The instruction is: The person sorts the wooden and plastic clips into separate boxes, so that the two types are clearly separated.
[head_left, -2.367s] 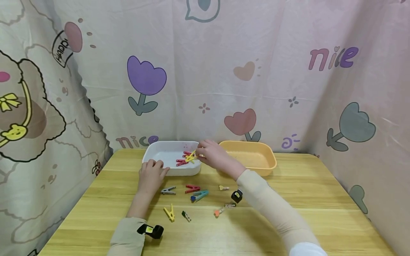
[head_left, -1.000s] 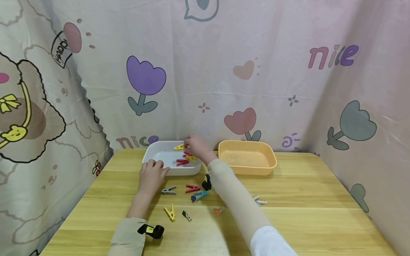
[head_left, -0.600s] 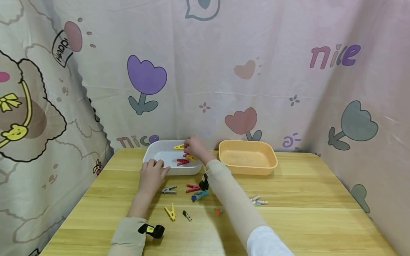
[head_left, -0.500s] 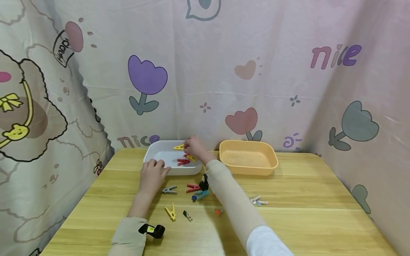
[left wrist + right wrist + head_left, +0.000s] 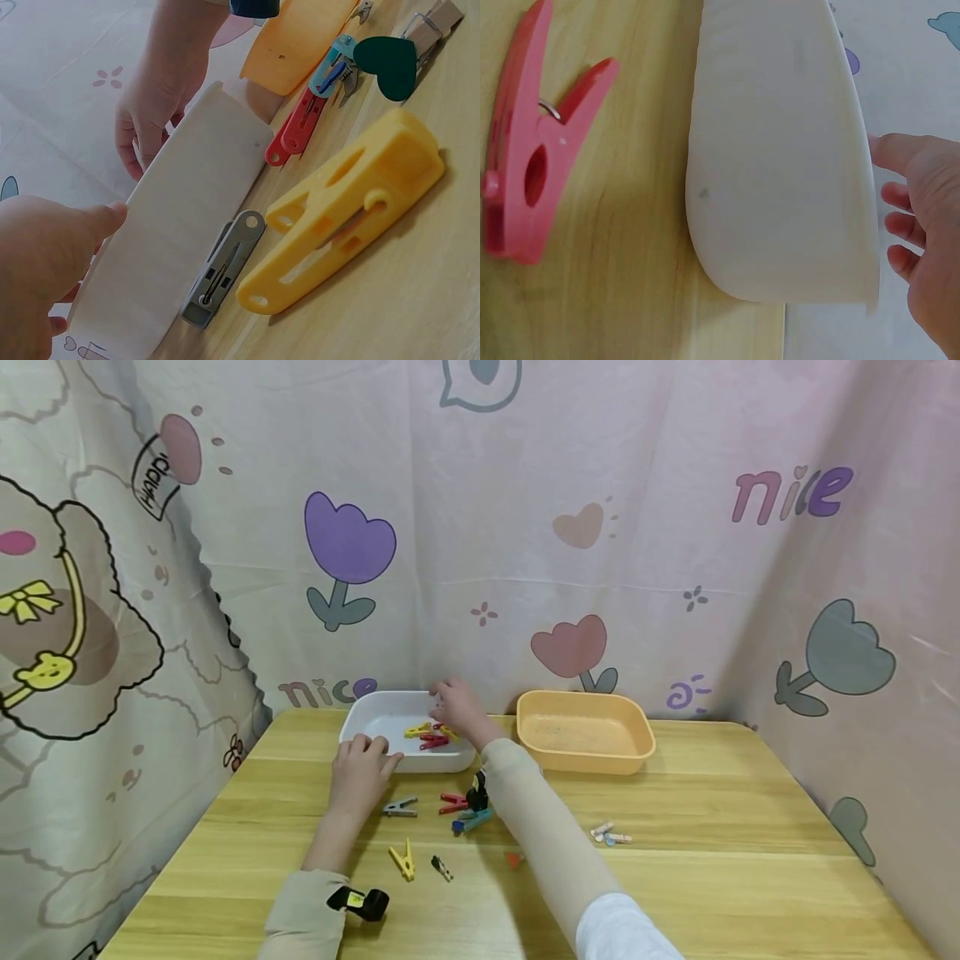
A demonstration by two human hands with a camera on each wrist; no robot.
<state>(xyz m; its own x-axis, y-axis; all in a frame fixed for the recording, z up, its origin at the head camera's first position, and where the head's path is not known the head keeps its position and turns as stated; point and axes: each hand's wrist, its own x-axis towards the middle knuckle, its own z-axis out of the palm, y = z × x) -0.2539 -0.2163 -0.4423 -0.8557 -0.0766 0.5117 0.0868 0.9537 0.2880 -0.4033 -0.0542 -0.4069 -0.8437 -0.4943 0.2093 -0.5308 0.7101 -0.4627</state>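
My left hand point(image 5: 365, 777) grips the near rim of a white plastic tub point(image 5: 431, 763), thumb outside and fingers over the edge. Over the tub's far right part is my right hand point(image 5: 459, 710), its fingers loosely bent with nothing seen between them. Inside the tub lie a yellow clothespin point(image 5: 417, 731), a red clothespin point(image 5: 433, 742) and another yellow clothespin point(image 5: 448, 732), partly beside more red. In the right wrist view the right hand point(image 5: 930, 195) shows behind the tub's wall, and the tub hides its contents there.
On the table in front lie a grey clothespin point(image 5: 401, 807), a red one point(image 5: 452, 803), a teal one point(image 5: 474, 820) and a yellow one point(image 5: 403, 861). Small wooden clips point(image 5: 611, 835) and a green heart clip point(image 5: 386, 67) lie nearby. An orange tub point(image 5: 588, 762) stands right.
My right hand carried a yellow clothespin leftward over the white tub and let it go; it now lies lower, beside the red one. My left hand has stayed on the rim.
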